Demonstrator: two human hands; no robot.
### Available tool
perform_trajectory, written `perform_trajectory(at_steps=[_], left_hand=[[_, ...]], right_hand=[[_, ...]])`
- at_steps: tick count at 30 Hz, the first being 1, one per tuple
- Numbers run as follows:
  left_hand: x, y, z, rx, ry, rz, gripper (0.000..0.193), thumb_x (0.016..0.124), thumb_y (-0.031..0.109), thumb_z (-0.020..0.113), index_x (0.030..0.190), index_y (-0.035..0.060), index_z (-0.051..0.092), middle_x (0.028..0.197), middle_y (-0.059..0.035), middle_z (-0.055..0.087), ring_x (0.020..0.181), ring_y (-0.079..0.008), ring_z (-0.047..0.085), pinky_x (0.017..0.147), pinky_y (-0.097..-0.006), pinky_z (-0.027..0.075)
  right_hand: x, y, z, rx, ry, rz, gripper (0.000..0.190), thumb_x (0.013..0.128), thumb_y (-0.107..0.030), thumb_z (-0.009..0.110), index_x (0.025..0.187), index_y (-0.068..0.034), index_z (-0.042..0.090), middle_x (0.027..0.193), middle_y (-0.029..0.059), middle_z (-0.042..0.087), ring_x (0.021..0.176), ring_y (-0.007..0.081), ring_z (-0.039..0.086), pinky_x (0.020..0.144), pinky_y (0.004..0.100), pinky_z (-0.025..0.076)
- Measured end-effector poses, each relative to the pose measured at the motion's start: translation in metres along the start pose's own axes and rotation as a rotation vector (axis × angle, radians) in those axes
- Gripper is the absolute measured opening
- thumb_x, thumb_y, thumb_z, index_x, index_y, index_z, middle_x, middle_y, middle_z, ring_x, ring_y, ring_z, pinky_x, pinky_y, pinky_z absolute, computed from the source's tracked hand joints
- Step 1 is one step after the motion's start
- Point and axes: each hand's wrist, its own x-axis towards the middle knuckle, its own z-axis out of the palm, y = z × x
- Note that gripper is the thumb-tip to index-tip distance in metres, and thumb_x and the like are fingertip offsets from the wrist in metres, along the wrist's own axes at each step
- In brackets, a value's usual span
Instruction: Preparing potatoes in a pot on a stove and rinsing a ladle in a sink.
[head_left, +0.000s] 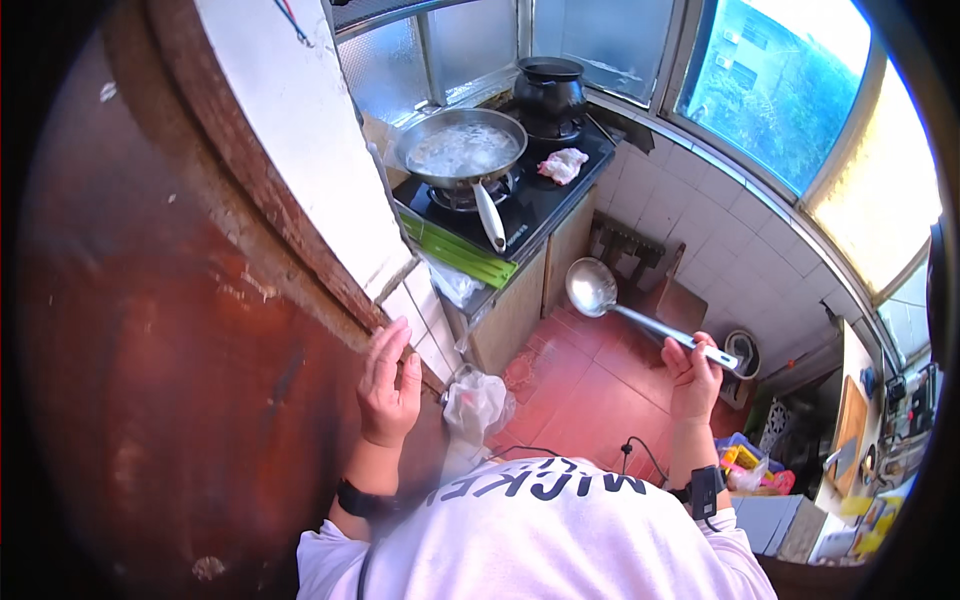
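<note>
My right hand (694, 379) grips the handle of a metal ladle (592, 289), whose round bowl points left over the tiled floor. Raised beside the wooden door frame, my left hand (390, 386) holds nothing, its thumb apart from its fingers. Ahead, a metal frying pan (461, 150) with whitish, bubbly liquid in it rests on the near burner of a black gas stove (525, 210), its handle (489, 217) towards me. A dark pot (550, 90) stands on the far burner. Between them, near the stove's right edge, lies a crumpled white and pink thing (562, 165) that I cannot identify.
A green plastic strip (457, 251) lies along the stove's front. A plastic bag (476, 405) hangs by the door frame. Against the tiled wall are a small wooden chair (679, 304) and a bin (742, 352). At right, a cutting board (850, 435) with a knife (841, 457) is on a counter.
</note>
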Motion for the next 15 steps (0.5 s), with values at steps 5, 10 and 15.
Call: perform_trajectory(at_steps=[5, 10, 15], left_hand=[[0.083, -0.004, -0.026, 0.328, 0.163, 0.262, 0.026, 0.081, 0.003, 0.049, 0.105, -0.0064, 0.05, 0.113, -0.0223, 0.05, 0.109, -0.0357, 0.046, 0.097, -0.0493, 0.029], [0.127, -0.011, -0.035, 0.745, 0.423, 0.323, 0.031, 0.084, 0.007, 0.048, 0.112, -0.0072, 0.047, 0.123, -0.0218, 0.041, 0.119, -0.0352, 0.035, 0.101, -0.0486, 0.023], [0.156, -0.031, -0.027, 1.281, 0.424, 0.172, 0.034, 0.084, 0.014, 0.053, 0.115, 0.0015, 0.049, 0.129, -0.0153, 0.039, 0.124, -0.0316, 0.03, 0.102, -0.0487, 0.012]], right_hand=[[0.088, -0.022, 0.074, -0.07, -0.088, -0.181, 0.019, 0.089, -0.018, 0.045, 0.101, -0.003, 0.047, 0.088, 0.0105, 0.059, 0.081, 0.0232, 0.063, 0.069, 0.0303, 0.053], [0.197, -0.002, 0.121, -0.031, -0.172, -0.24, 0.021, 0.088, -0.02, 0.047, 0.101, -0.003, 0.048, 0.087, 0.0109, 0.059, 0.079, 0.0237, 0.063, 0.067, 0.029, 0.054], [0.296, 0.036, 0.167, -0.033, -0.236, -0.166, 0.02, 0.088, -0.019, 0.049, 0.1, -0.003, 0.048, 0.085, 0.0129, 0.061, 0.078, 0.0229, 0.064, 0.067, 0.0283, 0.053]])
